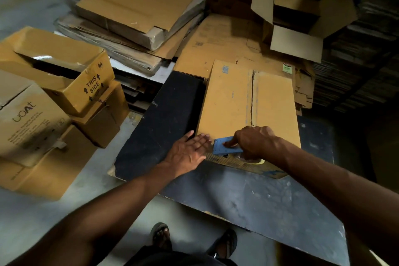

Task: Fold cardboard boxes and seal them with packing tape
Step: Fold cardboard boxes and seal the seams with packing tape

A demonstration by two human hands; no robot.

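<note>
The box (pixel 248 112) lies flat-topped on the dark table (pixel 259 196), straight ahead of the person and a little to their right, its long axis running away from them toward the heaps of flattened cardboard (pixel 133 8) behind. Down the middle of its top runs the seam (pixel 252 97) where the two flaps meet, and that seam follows the same long axis, from the near edge off to the far one.

Both hands are at the near end. The right hand (pixel 254 142) grips a blue tape dispenser (pixel 225 145), fingers curled round it and the forefinger pressed on its flat plate; the dispenser sits on the near edge of the box, just left of where the seam comes down. A bit of the tape roll shows below the hand, against the near wall of the box. The left hand (pixel 190 151) is spread flat, fingers straight, resting at the near left corner, fingertips just beside the dispenser.

I'd say the tape is being anchored on the near face, so the pull to come goes away from the body along the seam. The right hand does the travelling; the left looks placed to steady the box. The dispenser seems slightly left of the seam, so the run may need a small shift rightward, or the tape could miss one flap.
</note>
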